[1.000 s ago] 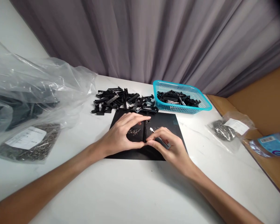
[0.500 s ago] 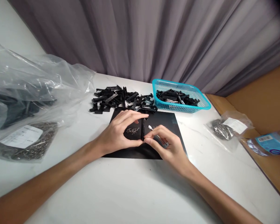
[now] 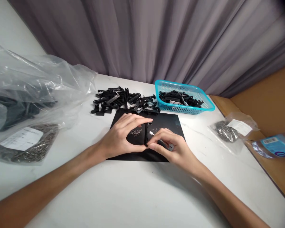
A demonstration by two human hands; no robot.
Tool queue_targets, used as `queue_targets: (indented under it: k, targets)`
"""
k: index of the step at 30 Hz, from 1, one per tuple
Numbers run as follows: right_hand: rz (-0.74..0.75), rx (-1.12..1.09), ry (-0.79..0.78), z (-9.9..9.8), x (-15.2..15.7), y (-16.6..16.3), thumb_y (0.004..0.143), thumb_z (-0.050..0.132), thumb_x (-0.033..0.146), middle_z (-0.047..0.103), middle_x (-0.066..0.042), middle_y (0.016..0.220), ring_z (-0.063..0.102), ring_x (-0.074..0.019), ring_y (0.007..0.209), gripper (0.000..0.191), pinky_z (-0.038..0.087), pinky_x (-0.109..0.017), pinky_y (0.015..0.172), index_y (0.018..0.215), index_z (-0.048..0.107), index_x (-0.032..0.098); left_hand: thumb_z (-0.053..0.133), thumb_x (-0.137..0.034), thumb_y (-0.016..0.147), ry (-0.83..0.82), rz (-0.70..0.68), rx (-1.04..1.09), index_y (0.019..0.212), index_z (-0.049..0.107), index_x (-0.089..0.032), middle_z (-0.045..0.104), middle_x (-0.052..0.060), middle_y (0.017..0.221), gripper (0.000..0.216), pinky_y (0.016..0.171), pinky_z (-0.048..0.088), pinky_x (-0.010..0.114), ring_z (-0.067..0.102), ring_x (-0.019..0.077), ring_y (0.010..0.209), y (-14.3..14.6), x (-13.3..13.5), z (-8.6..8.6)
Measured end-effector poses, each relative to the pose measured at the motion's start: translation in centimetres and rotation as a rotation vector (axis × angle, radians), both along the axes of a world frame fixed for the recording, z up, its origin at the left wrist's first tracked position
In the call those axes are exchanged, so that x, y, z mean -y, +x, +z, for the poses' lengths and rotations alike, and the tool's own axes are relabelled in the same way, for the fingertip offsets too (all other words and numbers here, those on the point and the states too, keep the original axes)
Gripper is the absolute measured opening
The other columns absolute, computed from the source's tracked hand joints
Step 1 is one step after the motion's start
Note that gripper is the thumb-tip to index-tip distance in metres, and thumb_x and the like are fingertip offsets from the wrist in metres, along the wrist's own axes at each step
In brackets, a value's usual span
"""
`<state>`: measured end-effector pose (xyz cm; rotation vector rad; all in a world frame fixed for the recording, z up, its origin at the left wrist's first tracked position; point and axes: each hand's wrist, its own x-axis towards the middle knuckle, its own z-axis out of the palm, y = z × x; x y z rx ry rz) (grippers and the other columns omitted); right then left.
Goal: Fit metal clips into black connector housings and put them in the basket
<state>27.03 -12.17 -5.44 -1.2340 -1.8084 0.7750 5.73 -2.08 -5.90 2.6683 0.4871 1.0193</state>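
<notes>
My left hand (image 3: 120,136) spans a narrow black plastic part (image 3: 146,133), thumb at its near end and fingers at its far end. The part is upright in view over a black mat (image 3: 130,156). At its near end, the thumb and fingers of my right hand (image 3: 172,145) are pinched together; whatever is between the tips is hidden. A slim white-tipped stick (image 3: 152,133) runs beneath my right hand, and I cannot tell whether that hand grips it. Small metal pieces (image 3: 135,132) lie on the mat beyond my left thumb.
Behind the mat is a loose pile of black plastic parts (image 3: 114,99). A blue basket (image 3: 210,106) at the back right holds more. Bags of small metal pieces lie left (image 3: 41,139) and right (image 3: 225,131). A large clear bag (image 3: 68,76) stands left; a blue-labelled packet (image 3: 275,145) lies right.
My right hand has shifted slightly toward me, still pinched at the part's near end. The white-tipped stick has moved slightly the same way. My left hand keeps its hold.
</notes>
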Motion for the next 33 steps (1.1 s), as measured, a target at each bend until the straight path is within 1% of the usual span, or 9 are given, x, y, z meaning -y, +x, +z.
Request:
queue_targets:
  k: [2,6,10,13,16,20,22,29,33]
  targets:
    - [0.032,-0.064,-0.088,-0.1,-0.4,0.2,0.098,0.070,0.032,0.071,-0.002,0.088,0.058,-0.0165,0.081,0.014,0.043,-0.031,0.072,0.090,0.076,0.022,0.080,-0.027,0.081,0.036,-0.011,-0.018,0.137,0.056,-0.024,0.070,0.007,0.120,0.061,0.097,0.048,0.040,0.065,0.0263,0.107,0.1,0.1,-0.1]
    - [0.089,-0.178,-0.214,-0.6,-0.9,0.6,0.091,0.078,0.040,0.070,-0.003,0.088,0.060,-0.0162,0.082,0.021,0.043,-0.030,0.073,0.086,0.076,0.019,0.078,-0.023,0.082,0.090,-0.035,-0.040,0.134,0.058,-0.020,0.071,0.009,0.118,0.056,0.091,0.048,0.038,0.067,0.0245,0.100,0.2,0.2,-0.2]
    - [0.096,-0.255,-0.248,-1.0,-1.1,0.5,0.085,0.083,0.044,0.066,-0.001,0.084,0.059,-0.0156,0.079,0.026,0.045,-0.030,0.074,0.083,0.075,0.019,0.076,-0.020,0.081,0.101,-0.050,-0.029,0.132,0.060,-0.019,0.072,0.009,0.116,0.053,0.087,0.048,0.037,0.067,0.0243,0.097,0.2,0.3,-0.1]
    - [0.100,-0.293,-0.247,-1.1,-1.0,0.5,0.083,0.085,0.044,0.065,-0.001,0.082,0.058,-0.0154,0.078,0.026,0.045,-0.029,0.072,0.083,0.076,0.019,0.077,-0.022,0.080,0.085,-0.042,-0.022,0.130,0.060,-0.019,0.073,0.008,0.114,0.053,0.087,0.048,0.038,0.068,0.0251,0.098,0.2,0.4,0.0]
    - [0.119,-0.281,-0.198,-0.9,-0.8,0.7,0.084,0.084,0.040,0.064,-0.001,0.082,0.057,-0.0154,0.078,0.021,0.042,-0.029,0.070,0.085,0.077,0.020,0.079,-0.024,0.078,0.075,-0.020,-0.015,0.130,0.059,-0.019,0.073,0.007,0.111,0.055,0.088,0.047,0.039,0.067,0.0253,0.097,0.3,0.4,0.1]
    - [0.127,-0.114,-0.104,-0.2,-0.5,1.1,0.091,0.079,0.033,0.068,0.000,0.082,0.049,-0.0141,0.073,0.010,0.037,-0.029,0.066,0.093,0.079,0.023,0.081,-0.029,0.078,0.057,-0.020,0.007,0.130,0.058,-0.019,0.073,0.007,0.112,0.058,0.089,0.046,0.039,0.066,0.0250,0.098,0.3,0.4,0.0]
    - [0.140,-0.061,-0.058,0.1,-0.4,1.3,0.094,0.076,0.030,0.069,0.000,0.082,0.047,-0.0140,0.072,0.007,0.037,-0.030,0.067,0.093,0.078,0.023,0.080,-0.031,0.079,0.048,-0.025,0.014,0.130,0.058,-0.020,0.073,0.007,0.112,0.057,0.089,0.046,0.038,0.066,0.0248,0.098,0.3,0.5,0.0]
    - [0.192,0.083,0.099,0.3,-0.1,1.5,0.098,0.071,0.022,0.074,-0.002,0.095,0.058,-0.0154,0.085,0.003,0.043,-0.030,0.078,0.098,0.074,0.021,0.080,-0.030,0.080,0.069,-0.051,-0.010,0.131,0.058,-0.019,0.073,0.008,0.114,0.057,0.090,0.046,0.038,0.067,0.0244,0.099,0.2,0.5,0.0]
    - [0.236,0.189,0.207,-0.2,0.0,1.5,0.102,0.063,0.019,0.073,-0.004,0.097,0.061,-0.0173,0.088,0.008,0.046,-0.033,0.082,0.104,0.071,0.021,0.079,-0.029,0.080,0.097,-0.078,-0.043,0.131,0.059,-0.019,0.073,0.009,0.116,0.056,0.093,0.046,0.040,0.067,0.0254,0.102,0.2,0.3,-0.3]
